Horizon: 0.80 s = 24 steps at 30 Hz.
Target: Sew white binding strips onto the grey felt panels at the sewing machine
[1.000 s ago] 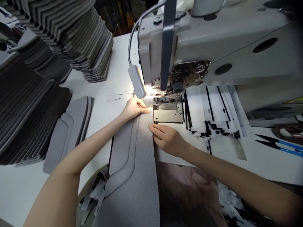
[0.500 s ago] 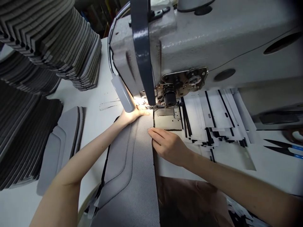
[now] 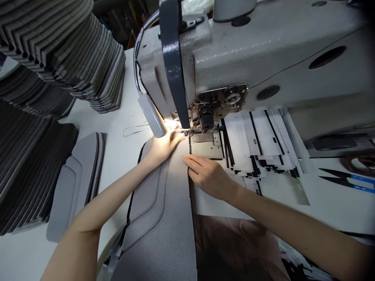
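Note:
A grey padded fabric panel (image 3: 175,210) with stitched curved lines and a dark edge runs from the front up to the sewing machine's presser foot (image 3: 185,132). My left hand (image 3: 161,149) lies on the panel's far end, just left of the foot. Its thumb is stretched out toward the foot, and its other fingers are partly hidden by the lamp (image 3: 151,115). Closer to me, my right hand (image 3: 209,175) pinches the panel's right edge between thumb and fingers. The sewing machine (image 3: 240,50) stands over the panel's far end, its needle area brightly lit.
Tall stacks of grey panels (image 3: 96,66) stand at the left, with a few loose panels (image 3: 73,183) beside them. Right of the needle plate (image 3: 206,150) lie white strips with black bands (image 3: 243,144). Blue-handled scissors (image 3: 348,180) rest at the far right.
The view has shifted slightly, so the machine sits a little further left. My left wrist has moved slightly right, and its thumb now points more upward. The right hand keeps its pinch.

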Tool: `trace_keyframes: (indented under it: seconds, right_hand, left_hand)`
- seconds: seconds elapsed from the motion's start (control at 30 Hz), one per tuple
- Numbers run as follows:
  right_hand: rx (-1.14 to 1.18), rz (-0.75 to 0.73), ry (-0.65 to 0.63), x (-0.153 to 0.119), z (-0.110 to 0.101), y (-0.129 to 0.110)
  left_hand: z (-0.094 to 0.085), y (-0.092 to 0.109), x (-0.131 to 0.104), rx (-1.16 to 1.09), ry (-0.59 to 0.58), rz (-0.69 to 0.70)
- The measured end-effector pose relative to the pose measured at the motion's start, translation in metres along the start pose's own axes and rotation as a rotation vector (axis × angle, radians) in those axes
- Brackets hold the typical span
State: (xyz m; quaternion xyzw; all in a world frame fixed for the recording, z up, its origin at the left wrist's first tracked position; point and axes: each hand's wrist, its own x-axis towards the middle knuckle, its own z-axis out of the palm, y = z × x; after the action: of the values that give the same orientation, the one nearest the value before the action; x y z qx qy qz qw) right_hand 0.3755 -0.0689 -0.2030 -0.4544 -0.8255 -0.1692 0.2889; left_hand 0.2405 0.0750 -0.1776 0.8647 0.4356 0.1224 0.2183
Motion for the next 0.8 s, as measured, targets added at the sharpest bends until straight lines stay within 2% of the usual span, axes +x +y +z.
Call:
trace_keyframes:
  seconds: [0.1,0.17,0.33,0.47,0.53,0.57,0.7,0.73,0.8]
  right_hand:
    - [0.001,0.001,-0.03,0.0,-0.001,0.002]
    - [-0.002,0.0,-0.049,0.0,-0.001,0.003]
    - [0.012,0.018,-0.121,-0.002,-0.001,-0.001]
    - [0.118,0.12,-0.271,-0.001,-0.012,-0.003]
    - [0.159,0.258,-0.344,0.001,-0.027,0.007]
    - [0.142,0.377,-0.359,0.002,-0.037,0.015]
    - [-0.189,0.982,-0.417,0.003,-0.074,0.06]
    - [-0.251,1.066,-0.468,0.003,-0.08,0.07]
    - [-0.287,1.127,-0.581,0.002,-0.087,0.085]
  left_hand:
    - [0.0,0.016,-0.029,0.266,-0.023,0.255]
    - [0.003,0.02,-0.043,0.298,-0.023,0.379]
    - [0.009,0.014,-0.051,0.229,0.074,0.446]
    - [0.014,0.007,-0.05,0.223,0.117,0.464]
    - [0.016,0.004,-0.05,0.21,0.144,0.467]
    - [0.018,0.003,-0.05,0.204,0.158,0.473]
    - [0.02,0.0,-0.048,0.198,0.211,0.528]
    - [0.021,-0.001,-0.048,0.198,0.217,0.538]
    - [0.021,-0.001,-0.047,0.195,0.224,0.544]
